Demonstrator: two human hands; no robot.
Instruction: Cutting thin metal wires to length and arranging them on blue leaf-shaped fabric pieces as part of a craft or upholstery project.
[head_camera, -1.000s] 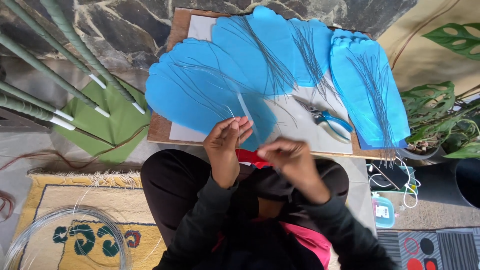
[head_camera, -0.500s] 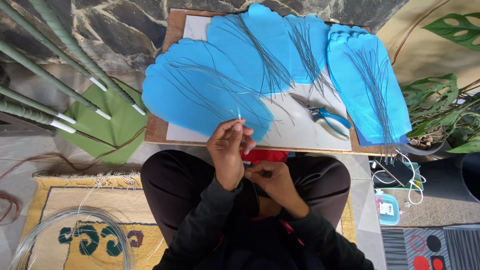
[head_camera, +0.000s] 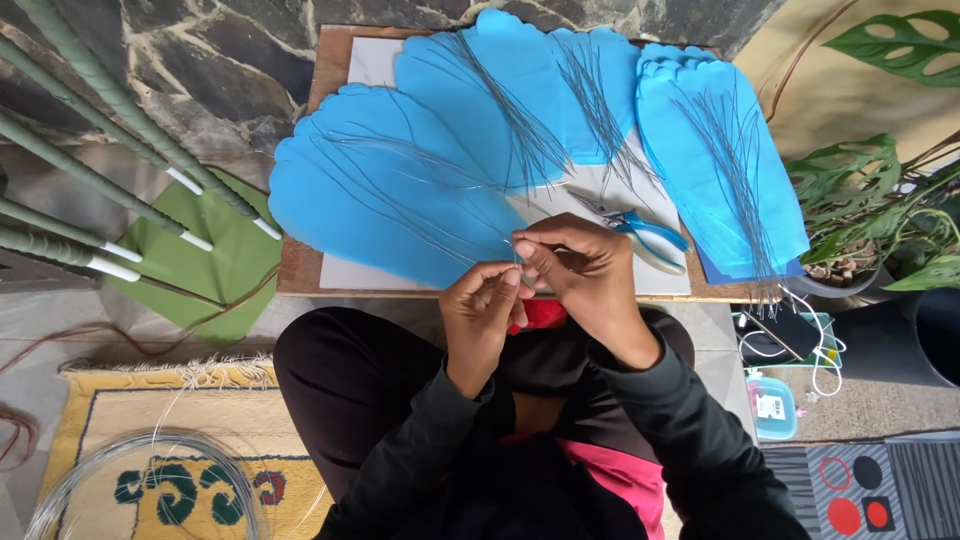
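- The left hand (head_camera: 480, 315) and right hand (head_camera: 578, 270) meet fingertip to fingertip, pinched together on a thin grey wire (head_camera: 517, 252).
- That wire sits at the near edge of the flat wooden board (head_camera: 300, 270).
- On the board lie big blue petal-shaped sheets (head_camera: 380, 190); blue-handled pliers (head_camera: 640, 232) rest just beyond the right hand.

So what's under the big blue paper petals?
Under the blue petals lies a white sheet, and under that a brown wooden board. Thin wires lie on top. Whatever else is beneath the petals is covered.
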